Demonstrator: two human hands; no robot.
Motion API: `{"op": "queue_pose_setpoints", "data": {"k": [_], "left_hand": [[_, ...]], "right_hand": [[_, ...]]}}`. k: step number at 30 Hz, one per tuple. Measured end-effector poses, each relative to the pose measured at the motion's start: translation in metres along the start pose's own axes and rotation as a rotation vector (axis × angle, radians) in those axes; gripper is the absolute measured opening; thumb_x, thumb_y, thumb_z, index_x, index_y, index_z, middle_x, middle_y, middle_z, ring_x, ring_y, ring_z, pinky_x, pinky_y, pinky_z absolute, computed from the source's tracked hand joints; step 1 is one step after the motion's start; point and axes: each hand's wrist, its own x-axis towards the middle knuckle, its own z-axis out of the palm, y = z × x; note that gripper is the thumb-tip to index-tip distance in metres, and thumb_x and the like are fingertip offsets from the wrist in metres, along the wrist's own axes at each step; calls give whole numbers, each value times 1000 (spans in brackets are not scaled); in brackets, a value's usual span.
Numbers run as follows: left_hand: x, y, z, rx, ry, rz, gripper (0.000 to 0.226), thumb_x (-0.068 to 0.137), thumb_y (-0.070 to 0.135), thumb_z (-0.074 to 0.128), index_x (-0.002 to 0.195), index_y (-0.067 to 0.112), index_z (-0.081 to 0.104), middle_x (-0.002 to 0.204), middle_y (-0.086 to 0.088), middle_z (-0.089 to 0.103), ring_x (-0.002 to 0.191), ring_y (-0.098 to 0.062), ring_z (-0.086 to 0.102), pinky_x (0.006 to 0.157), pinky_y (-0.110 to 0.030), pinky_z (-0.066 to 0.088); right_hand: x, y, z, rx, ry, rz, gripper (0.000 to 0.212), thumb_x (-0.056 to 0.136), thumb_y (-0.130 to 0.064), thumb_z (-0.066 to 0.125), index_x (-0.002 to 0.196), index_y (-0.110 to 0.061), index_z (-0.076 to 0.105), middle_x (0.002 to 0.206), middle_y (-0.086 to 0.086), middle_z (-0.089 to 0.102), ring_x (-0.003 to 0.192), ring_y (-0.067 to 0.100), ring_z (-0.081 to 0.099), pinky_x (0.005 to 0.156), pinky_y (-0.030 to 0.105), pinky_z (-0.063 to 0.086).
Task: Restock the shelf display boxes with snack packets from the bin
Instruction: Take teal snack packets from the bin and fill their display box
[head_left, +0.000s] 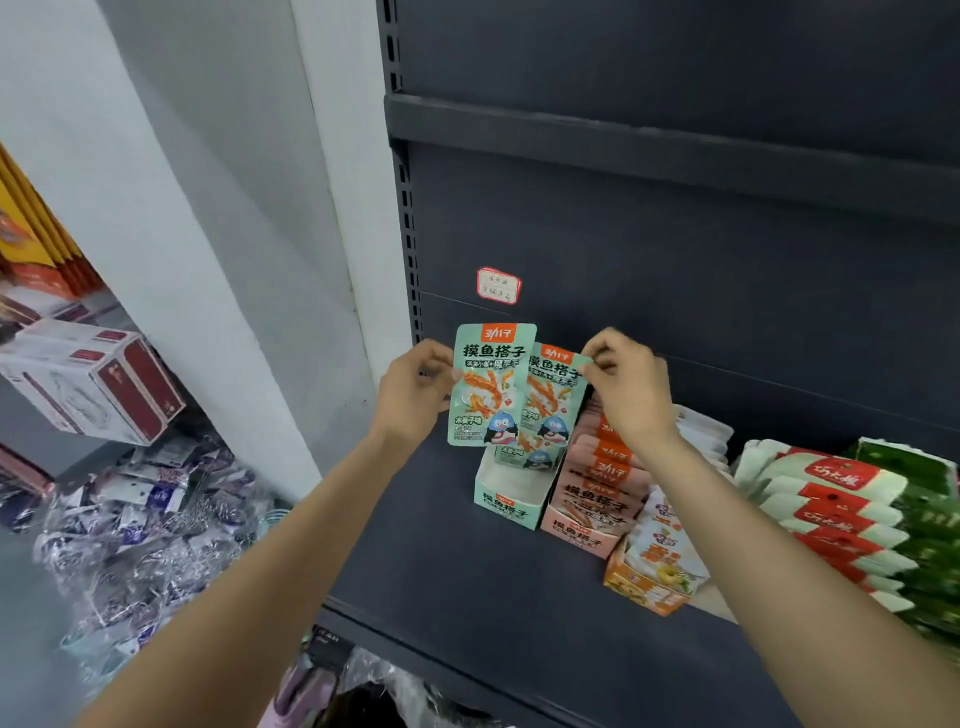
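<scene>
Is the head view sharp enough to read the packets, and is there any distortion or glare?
Head view: the two mint-green snack packets in the left hand and right hand are sharp, print legible; wide-angle bending curves the dark grey metal shelf edges; the small red-bordered label is washed out; edges look softer.

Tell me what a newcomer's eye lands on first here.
Two mint-green snack packets held up mid-frame against the dark shelf back: the left hand pinches the front packet, the right hand pinches the rear packet. Just below them sits a nearly empty mint-green display box, beside a full pink display box. On the back panel above, a small red-edged label stands out.
</scene>
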Motion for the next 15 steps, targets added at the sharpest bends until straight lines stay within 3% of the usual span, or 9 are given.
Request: {"op": "queue_pose_setpoints", "data": {"k": [5, 11, 15], "left_hand": [[5, -3, 10, -2, -27, -3, 8, 94, 7, 53, 87, 11, 52, 88, 3, 61, 82, -10, 65, 70, -24, 57], [13, -10, 20, -33, -58, -36, 16, 93, 5, 53, 81, 15, 51, 86, 4, 62, 80, -6, 64, 67, -20, 56], [18, -16, 28, -22, -111, -57, 16, 93, 6, 53, 82, 16, 51, 92, 1, 63, 82, -8, 65, 64, -17, 55]], "right_hand": [[0, 9, 11, -123, -136, 13, 12, 90, -16, 63, 95, -21, 72, 101, -1, 70, 95, 17, 64, 82, 34, 52], [-1, 15, 15, -383, -214, 55, 19, 93, -23, 58, 108, -28, 69, 108, 0, 69, 97, 23, 64, 75, 34, 53], [1, 22, 10, -287, -259, 104, 22, 92, -20, 59, 111, -26, 68, 110, -4, 69, 99, 17, 63, 74, 30, 50]]}}
